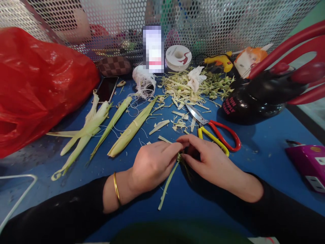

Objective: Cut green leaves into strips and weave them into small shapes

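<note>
Low over the blue table, my left hand (154,164) and my right hand (209,161) meet fingertip to fingertip. Both are closed around a thin green plant piece (169,186), whose strip hangs down toward me. Part of that piece is hidden by my fingers. Scissors (215,130) with one red and one yellow handle lie open just beyond my right hand. Pale green leaf pieces (132,130) rest on the table beyond my left hand, with more folded leaves (87,130) further left. White thread (144,79) lies loosely behind them.
A red plastic bag (43,81) fills the left side. Plant scraps (198,88), a ribbon spool (178,57) and a lit phone (153,49) stand toward the back mesh. At right are a black object with red handles (254,96) and a purple box (308,164).
</note>
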`<action>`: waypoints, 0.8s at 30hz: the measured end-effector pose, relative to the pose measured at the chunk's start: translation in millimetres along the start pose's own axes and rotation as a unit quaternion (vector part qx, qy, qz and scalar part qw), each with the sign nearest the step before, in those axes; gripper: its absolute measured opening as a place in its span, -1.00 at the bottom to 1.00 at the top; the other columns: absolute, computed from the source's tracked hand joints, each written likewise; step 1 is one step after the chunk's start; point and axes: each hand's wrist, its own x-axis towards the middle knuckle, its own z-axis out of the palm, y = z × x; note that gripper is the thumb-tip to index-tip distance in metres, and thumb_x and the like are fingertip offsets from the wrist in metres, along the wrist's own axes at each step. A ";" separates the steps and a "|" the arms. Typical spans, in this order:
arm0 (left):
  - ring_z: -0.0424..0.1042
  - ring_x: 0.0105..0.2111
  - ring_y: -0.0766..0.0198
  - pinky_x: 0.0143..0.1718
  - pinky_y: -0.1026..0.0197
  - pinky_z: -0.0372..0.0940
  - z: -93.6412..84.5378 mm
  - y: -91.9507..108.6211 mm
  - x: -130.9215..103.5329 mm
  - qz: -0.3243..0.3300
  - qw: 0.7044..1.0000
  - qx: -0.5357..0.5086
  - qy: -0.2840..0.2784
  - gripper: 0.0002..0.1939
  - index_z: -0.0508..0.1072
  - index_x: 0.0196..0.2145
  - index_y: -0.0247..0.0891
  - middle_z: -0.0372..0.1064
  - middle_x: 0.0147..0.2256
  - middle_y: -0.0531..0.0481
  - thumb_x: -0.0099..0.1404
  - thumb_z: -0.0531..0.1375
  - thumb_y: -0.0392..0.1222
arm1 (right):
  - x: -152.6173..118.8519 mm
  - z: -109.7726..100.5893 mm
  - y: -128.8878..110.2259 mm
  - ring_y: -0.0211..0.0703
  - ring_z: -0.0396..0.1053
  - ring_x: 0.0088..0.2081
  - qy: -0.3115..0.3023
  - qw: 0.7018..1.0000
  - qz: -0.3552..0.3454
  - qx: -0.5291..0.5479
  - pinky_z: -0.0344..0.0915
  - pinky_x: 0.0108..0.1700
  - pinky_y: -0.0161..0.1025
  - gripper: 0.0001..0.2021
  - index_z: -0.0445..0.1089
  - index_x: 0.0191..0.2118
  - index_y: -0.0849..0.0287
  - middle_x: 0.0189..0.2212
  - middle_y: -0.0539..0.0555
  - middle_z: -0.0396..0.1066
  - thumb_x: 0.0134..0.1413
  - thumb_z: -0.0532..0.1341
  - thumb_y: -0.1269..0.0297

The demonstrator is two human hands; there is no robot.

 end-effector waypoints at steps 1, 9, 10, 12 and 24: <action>0.45 -0.41 0.28 -0.40 0.26 0.29 0.7 -0.2 -0.9 0.012 1.000 0.017 0.004 -0.80 0.42 -0.15 -0.28 0.49 -0.39 -0.01 0.39 0.01 -0.28 | -0.3 0.1 -0.1 -0.16 0.49 -0.25 0.001 1.000 -0.002 0.002 0.36 -0.25 -0.26 -0.71 0.30 -0.07 0.09 -0.23 0.00 0.52 0.07 0.17 0.48; 0.48 -0.34 0.22 -0.32 0.20 0.37 0.9 -2.2 -1.0 0.054 0.995 0.086 -0.005 -0.80 0.45 -0.25 -0.31 0.50 -0.37 -0.07 0.39 0.03 -0.29 | -1.5 -0.4 1.4 -0.15 0.50 -0.23 -0.002 1.000 -0.012 0.017 0.37 -0.20 -0.23 -0.74 0.30 -0.09 0.08 -0.25 -0.01 0.53 0.10 0.15 0.48; 0.48 -0.33 0.21 -0.30 0.20 0.39 0.0 -2.0 -0.1 0.062 0.993 0.099 -0.007 -0.80 0.45 -0.25 -0.32 0.50 -0.36 -0.08 0.39 0.02 -0.30 | -1.3 -0.1 1.9 -0.14 0.50 -0.23 0.000 1.000 -0.015 0.017 0.37 -0.20 -0.22 -0.75 0.31 -0.09 0.08 -0.26 0.00 0.53 0.12 0.14 0.47; 0.49 -0.33 0.21 -0.30 0.19 0.41 -2.3 -1.4 1.9 0.081 0.989 0.124 -0.006 -0.79 0.47 -0.26 -0.33 0.50 -0.36 -0.10 0.38 0.02 -0.32 | -1.0 1.0 3.2 -0.12 0.50 -0.22 0.003 1.000 -0.020 0.017 0.37 -0.21 -0.20 -0.79 0.32 -0.09 0.07 -0.25 0.01 0.54 0.16 0.12 0.44; 0.50 -0.37 0.22 -0.36 0.18 0.40 -10.0 0.2 4.0 0.161 0.971 0.169 0.039 -0.79 0.48 -0.31 -0.34 0.54 -0.36 -0.05 0.37 0.05 -0.36 | 1.7 2.6 6.4 -0.16 0.45 -0.23 0.027 0.997 -0.059 0.035 0.36 -0.18 -0.24 -0.77 0.46 -0.19 0.12 -0.28 0.05 0.49 0.14 0.13 0.52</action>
